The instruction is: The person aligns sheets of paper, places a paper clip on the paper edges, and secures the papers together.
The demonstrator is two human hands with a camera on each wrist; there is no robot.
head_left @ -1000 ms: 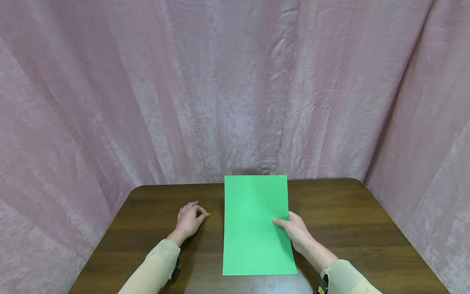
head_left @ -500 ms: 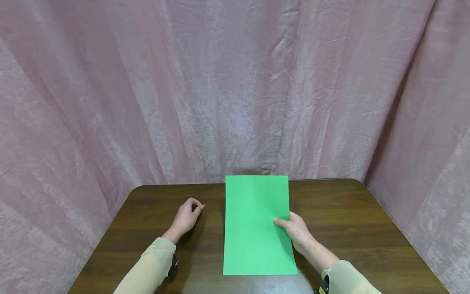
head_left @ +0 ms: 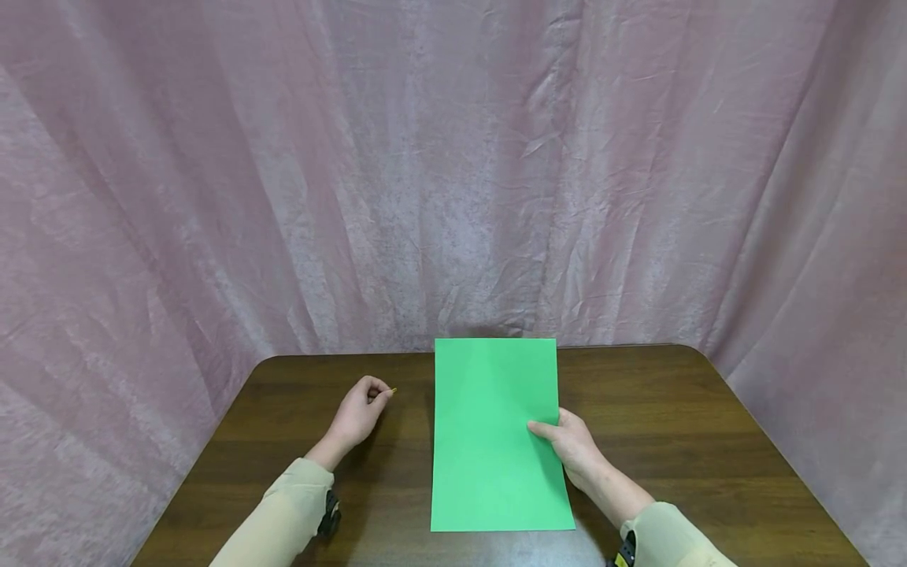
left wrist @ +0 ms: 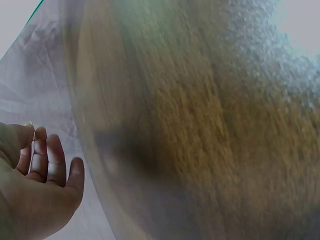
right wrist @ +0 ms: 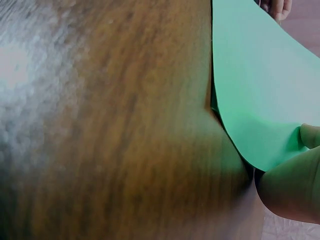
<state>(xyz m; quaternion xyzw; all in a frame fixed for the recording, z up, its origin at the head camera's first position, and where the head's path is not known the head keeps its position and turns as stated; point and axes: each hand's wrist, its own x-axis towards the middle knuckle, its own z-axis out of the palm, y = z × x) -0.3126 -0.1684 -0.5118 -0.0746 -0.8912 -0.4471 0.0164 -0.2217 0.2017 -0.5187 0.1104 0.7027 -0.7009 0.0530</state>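
Green paper (head_left: 489, 465) is gripped near one edge by the right hand (head_left: 577, 450), thumb on top; the left hand (head_left: 358, 413) pinches a yellow thing (head_left: 394, 390), too tiny to name.

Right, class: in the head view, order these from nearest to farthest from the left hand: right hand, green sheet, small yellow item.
From the left hand:
1. Small yellow item: pinched in that hand.
2. Green sheet: to its right, mid-picture.
3. Right hand: farther right, gripping the sheet's right edge.
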